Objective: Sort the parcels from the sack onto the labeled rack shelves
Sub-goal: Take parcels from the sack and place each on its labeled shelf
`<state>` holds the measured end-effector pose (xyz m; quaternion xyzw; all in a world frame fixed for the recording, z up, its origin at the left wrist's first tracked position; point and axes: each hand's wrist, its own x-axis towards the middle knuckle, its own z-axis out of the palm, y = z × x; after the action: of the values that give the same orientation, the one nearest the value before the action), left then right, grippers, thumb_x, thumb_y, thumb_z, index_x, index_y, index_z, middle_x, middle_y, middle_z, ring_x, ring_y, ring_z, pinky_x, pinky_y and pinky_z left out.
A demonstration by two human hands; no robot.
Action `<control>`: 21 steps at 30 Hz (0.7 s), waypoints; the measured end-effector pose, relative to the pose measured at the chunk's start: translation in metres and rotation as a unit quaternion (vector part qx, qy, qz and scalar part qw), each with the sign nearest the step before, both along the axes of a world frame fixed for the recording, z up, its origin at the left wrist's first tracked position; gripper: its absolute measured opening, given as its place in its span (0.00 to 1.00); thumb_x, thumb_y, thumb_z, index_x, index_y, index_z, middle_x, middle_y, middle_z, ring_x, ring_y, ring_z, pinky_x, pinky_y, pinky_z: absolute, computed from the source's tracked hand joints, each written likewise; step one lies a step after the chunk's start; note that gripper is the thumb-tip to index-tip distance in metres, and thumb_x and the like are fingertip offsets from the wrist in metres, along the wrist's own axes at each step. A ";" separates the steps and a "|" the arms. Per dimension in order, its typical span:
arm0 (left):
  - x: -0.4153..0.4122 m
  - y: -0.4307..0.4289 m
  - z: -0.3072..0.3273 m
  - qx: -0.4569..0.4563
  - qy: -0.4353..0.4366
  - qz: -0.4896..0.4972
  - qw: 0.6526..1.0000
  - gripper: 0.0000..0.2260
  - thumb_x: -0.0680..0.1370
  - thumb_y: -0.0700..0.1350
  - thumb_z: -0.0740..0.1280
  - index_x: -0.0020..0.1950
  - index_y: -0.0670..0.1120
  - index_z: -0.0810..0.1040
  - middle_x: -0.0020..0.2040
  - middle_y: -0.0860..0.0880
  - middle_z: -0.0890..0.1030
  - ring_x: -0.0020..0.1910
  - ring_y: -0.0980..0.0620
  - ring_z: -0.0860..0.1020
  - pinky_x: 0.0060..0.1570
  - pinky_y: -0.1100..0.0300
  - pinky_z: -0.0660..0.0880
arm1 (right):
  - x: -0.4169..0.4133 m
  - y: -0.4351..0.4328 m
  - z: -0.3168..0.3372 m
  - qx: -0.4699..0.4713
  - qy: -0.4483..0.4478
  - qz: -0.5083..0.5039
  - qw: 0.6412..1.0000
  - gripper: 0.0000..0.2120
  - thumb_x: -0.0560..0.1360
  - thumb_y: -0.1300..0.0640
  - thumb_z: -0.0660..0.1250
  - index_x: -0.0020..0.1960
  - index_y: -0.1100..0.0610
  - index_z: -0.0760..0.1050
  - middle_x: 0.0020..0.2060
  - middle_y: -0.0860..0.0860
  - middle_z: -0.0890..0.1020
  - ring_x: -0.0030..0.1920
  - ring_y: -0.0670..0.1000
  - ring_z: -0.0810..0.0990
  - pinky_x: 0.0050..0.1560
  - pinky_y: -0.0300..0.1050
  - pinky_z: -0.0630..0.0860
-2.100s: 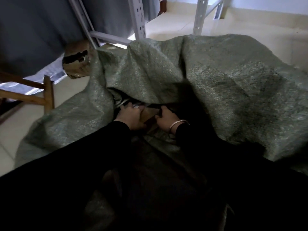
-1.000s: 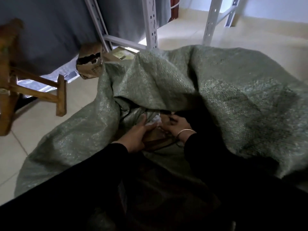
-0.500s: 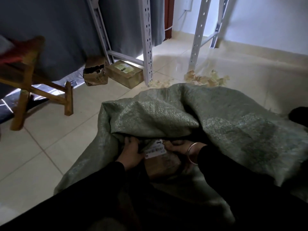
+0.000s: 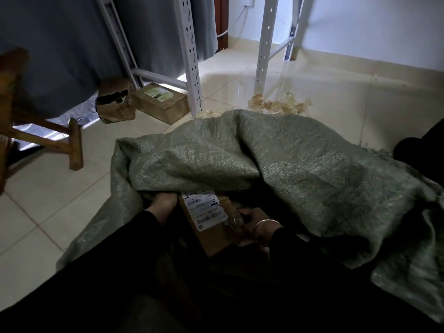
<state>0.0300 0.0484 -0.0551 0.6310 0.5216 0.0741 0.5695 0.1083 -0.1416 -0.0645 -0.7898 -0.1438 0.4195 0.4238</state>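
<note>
A big green woven sack (image 4: 276, 159) lies crumpled on the tiled floor. At its mouth a brown cardboard parcel (image 4: 216, 234) with a white shipping label shows, half out of the sack. My left hand (image 4: 164, 204) holds the parcel's left side, its fingertips hidden under the sack's edge. My right hand (image 4: 249, 221), with a bangle on the wrist, grips the parcel's right side. The white rack's uprights (image 4: 189, 51) stand behind the sack; its shelves are out of view.
Two cardboard boxes sit by the rack's foot: a torn one (image 4: 115, 102) and a labelled one (image 4: 159, 102). A wooden stool (image 4: 45, 131) stands at the left. Torn packing scraps (image 4: 276, 106) lie beyond the sack. A grey curtain hangs behind.
The parcel has come further out of the sack toward me, its label now fully showing. My view has lifted, bringing the rack legs and floor boxes into sight.
</note>
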 end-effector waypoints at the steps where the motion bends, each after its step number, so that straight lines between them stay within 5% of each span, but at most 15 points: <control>1: 0.000 0.001 -0.001 -0.012 -0.012 -0.004 1.000 0.18 0.81 0.44 0.58 0.69 0.37 0.69 0.67 0.41 0.72 0.66 0.40 0.71 0.63 0.53 0.69 | 0.003 -0.002 -0.001 -0.008 -0.001 0.009 1.000 0.17 0.71 0.69 0.69 0.59 0.63 0.76 0.44 0.60 0.82 0.39 0.59 0.82 0.44 0.60 0.80; 5: -0.009 0.008 0.004 -0.030 -0.014 -0.037 0.999 0.19 0.80 0.49 0.60 0.67 0.39 0.71 0.67 0.42 0.73 0.65 0.42 0.72 0.67 0.50 0.68 | 0.025 -0.012 0.005 -0.050 0.060 0.063 0.995 0.23 0.72 0.77 0.60 0.66 0.65 0.68 0.28 0.49 0.80 0.19 0.44 0.77 0.20 0.39 0.76; 8: -0.017 0.002 0.016 -0.035 0.014 -0.070 0.997 0.15 0.81 0.44 0.57 0.61 0.36 0.73 0.58 0.44 0.75 0.60 0.40 0.74 0.58 0.56 0.70 | 0.044 -0.016 0.027 -0.079 0.062 0.122 0.987 0.26 0.74 0.77 0.57 0.70 0.63 0.63 0.38 0.53 0.75 0.23 0.43 0.78 0.23 0.36 0.76; 11: -0.027 -0.005 0.031 -0.080 0.052 -0.136 0.986 0.16 0.82 0.42 0.54 0.37 0.41 0.74 0.32 0.45 0.76 0.33 0.49 0.75 0.34 0.62 0.71 | 0.056 -0.015 0.051 -0.108 0.001 0.155 0.982 0.22 0.76 0.76 0.54 0.68 0.65 0.66 0.35 0.52 0.77 0.29 0.45 0.76 0.25 0.33 0.75; 13: -0.025 -0.011 0.042 -0.149 0.038 -0.177 0.972 0.22 0.81 0.42 0.56 0.28 0.43 0.77 0.21 0.49 0.76 0.24 0.53 0.76 0.26 0.66 0.71 | 0.055 -0.009 0.063 -0.091 -0.027 0.152 0.984 0.20 0.75 0.76 0.54 0.66 0.68 0.68 0.32 0.51 0.76 0.27 0.41 0.73 0.29 0.31 0.72; 15: -0.022 -0.026 0.053 -0.188 0.029 -0.217 0.957 0.17 0.79 0.46 0.60 0.32 0.44 0.79 0.22 0.49 0.79 0.23 0.55 0.78 0.24 0.68 0.73 | 0.051 0.001 0.066 -0.044 -0.051 0.082 0.994 0.17 0.75 0.72 0.60 0.64 0.69 0.71 0.41 0.57 0.80 0.32 0.42 0.76 0.36 0.30 0.73; 18: -0.030 -0.050 0.063 -0.232 0.074 -0.295 0.924 0.14 0.70 0.55 0.71 0.42 0.45 0.83 0.40 0.45 0.86 0.39 0.51 0.84 0.44 0.58 0.79 | 0.044 0.005 0.069 -0.022 -0.137 0.018 0.990 0.25 0.70 0.58 0.72 0.65 0.64 0.71 0.61 0.58 0.76 0.59 0.57 0.76 0.64 0.46 0.71; 21: -0.044 -0.064 0.066 -0.284 0.127 -0.376 0.873 0.24 0.56 0.58 0.80 0.44 0.45 0.86 0.53 0.43 0.84 0.53 0.46 0.81 0.65 0.47 0.70 | 0.037 -0.002 0.082 -0.024 -0.136 0.032 0.990 0.24 0.70 0.55 0.72 0.63 0.62 0.73 0.58 0.54 0.77 0.62 0.55 0.74 0.64 0.43 0.68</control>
<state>-0.0139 -0.0160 0.0111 0.5941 0.3117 -0.3778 0.6381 0.1458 -0.1432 0.0177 -0.8443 -0.2153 0.3251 0.3675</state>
